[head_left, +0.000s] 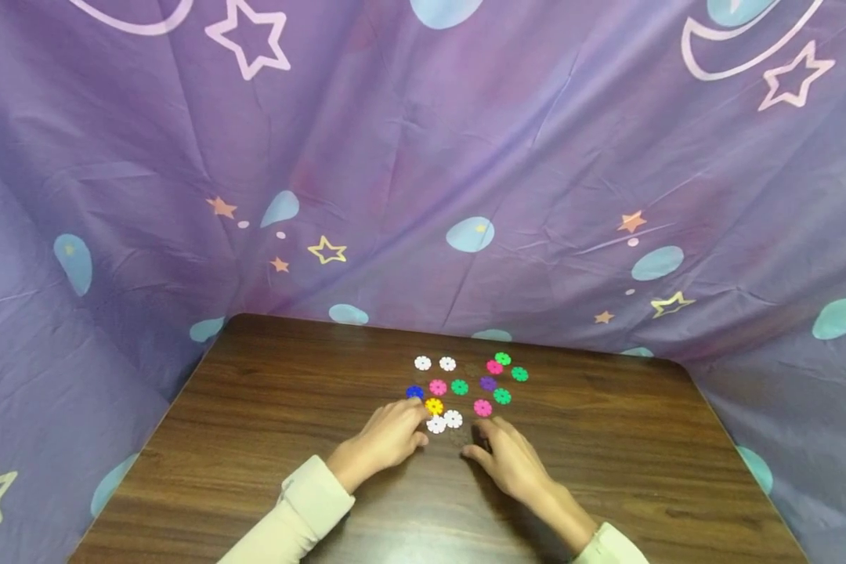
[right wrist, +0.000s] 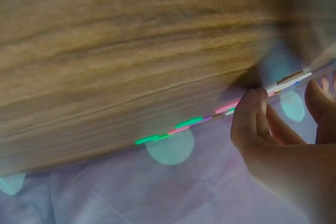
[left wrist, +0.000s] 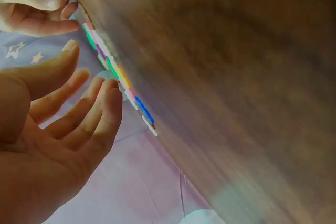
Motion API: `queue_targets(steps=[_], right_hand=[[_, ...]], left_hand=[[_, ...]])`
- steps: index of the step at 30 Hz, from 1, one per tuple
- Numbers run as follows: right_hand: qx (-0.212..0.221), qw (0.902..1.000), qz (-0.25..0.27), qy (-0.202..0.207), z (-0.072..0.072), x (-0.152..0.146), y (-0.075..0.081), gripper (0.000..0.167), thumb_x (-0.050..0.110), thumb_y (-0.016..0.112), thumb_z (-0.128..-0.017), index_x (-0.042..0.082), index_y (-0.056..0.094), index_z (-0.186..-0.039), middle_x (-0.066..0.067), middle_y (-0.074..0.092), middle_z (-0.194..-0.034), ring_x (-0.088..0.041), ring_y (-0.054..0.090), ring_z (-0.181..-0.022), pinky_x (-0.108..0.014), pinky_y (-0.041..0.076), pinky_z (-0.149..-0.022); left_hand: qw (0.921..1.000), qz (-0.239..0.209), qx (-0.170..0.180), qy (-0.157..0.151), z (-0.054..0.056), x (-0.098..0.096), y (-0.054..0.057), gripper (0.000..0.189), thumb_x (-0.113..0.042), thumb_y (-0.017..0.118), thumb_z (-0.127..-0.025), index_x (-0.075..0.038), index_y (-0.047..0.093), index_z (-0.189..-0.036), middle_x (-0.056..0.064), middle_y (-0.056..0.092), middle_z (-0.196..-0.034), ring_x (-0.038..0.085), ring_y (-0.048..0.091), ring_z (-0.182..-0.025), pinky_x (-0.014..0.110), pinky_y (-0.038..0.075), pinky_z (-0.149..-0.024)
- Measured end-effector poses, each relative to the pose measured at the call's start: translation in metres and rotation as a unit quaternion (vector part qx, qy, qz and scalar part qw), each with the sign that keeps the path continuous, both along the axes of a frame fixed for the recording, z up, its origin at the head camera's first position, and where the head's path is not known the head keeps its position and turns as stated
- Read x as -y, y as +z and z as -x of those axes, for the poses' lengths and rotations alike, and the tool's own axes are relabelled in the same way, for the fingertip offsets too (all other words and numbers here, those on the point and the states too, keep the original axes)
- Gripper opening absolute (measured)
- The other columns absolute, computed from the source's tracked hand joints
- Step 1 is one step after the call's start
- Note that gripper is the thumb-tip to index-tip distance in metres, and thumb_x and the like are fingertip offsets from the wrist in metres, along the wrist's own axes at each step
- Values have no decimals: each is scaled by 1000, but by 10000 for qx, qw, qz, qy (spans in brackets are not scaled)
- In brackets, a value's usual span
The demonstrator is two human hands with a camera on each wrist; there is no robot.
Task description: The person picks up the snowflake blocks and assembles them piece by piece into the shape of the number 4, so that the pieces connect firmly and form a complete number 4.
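Flat notched plastic discs like small flowers lie spread on the brown wooden table. My left hand hovers at their left side, fingers loosely bent and holding nothing; its fingertips are right by the yellow disc and the blue disc. Two white discs, one of them this white disc, lie between the hands. On the right, my right hand has its thumb apart from its bent fingers, with nothing in its grasp. Its fingertips are just below a pink disc. A brownish disc, hard to make out against the wood, lies near its thumb.
Farther back are a white disc, a green disc, a purple disc and several more in pink, green and white. A purple patterned cloth hangs behind the table and along both sides.
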State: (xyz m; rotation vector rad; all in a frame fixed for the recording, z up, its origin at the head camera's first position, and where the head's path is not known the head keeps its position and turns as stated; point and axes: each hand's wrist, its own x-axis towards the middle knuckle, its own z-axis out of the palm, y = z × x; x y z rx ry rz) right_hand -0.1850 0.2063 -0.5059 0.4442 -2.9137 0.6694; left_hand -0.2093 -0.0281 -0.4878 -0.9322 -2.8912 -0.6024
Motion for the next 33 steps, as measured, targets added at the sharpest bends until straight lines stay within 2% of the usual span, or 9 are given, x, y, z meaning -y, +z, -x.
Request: queue_targets(steps=[5, 8, 13, 19, 26, 33], right_hand=[[-28, 9999, 117, 93, 5, 3, -3, 36, 23, 82, -88, 5, 71, -117, -8, 71, -107, -24, 69, -97, -48, 59, -86], [28, 9998, 168, 112, 7, 4, -6, 33, 23, 82, -87, 5, 72, -113, -8, 71, -107, -25, 69, -99, -48, 59, -88], [145, 9998, 126, 87, 11, 8, -8, 31, 25, 82, -88, 6, 72, -111, -5, 68, -102, -19, 65, -94, -45, 58, -85], [89, 9999, 23, 101, 14, 11, -8, 28, 26, 82, -87, 9, 71, -107, -1, 64, -95, -15, 59, -89, -41, 56, -80], [-45, 9999, 14, 164, 15, 12, -9, 22, 21, 83, -86, 11, 70, -101, -2, 66, -97, -21, 63, -95, -45, 58, -86], [73, 9998, 152, 135, 12, 10, -7, 22, 20, 85, -83, 13, 66, -91, 1, 62, -93, -19, 61, -93, -44, 56, -87]], left_hand=[[9996, 101, 107, -221, 8, -1, -2, 36, -14, 81, -87, -7, 73, -122, 7, 69, -109, 20, 68, -96, 33, 61, -85], [9994, 111, 126, -304, 12, -1, -4, 35, -12, 81, -86, -6, 73, -120, 9, 71, -108, 20, 68, -96, 32, 60, -86], [9991, 155, 136, -373, 18, -3, -6, 28, -11, 81, -86, -4, 74, -112, 10, 72, -103, 20, 67, -92, 32, 60, -82], [9989, 247, 252, -320, 22, -5, -4, 21, -15, 80, -89, -7, 75, -107, 7, 67, -97, 17, 63, -85, 29, 57, -73], [9992, 299, 212, -147, 22, -8, -5, 21, -20, 81, -88, -9, 75, -104, 4, 68, -99, 19, 66, -88, 32, 58, -75], [9987, 487, 164, 57, 23, -12, -7, 19, -23, 83, -86, -12, 71, -96, 1, 66, -97, 21, 67, -84, 32, 58, -69]])
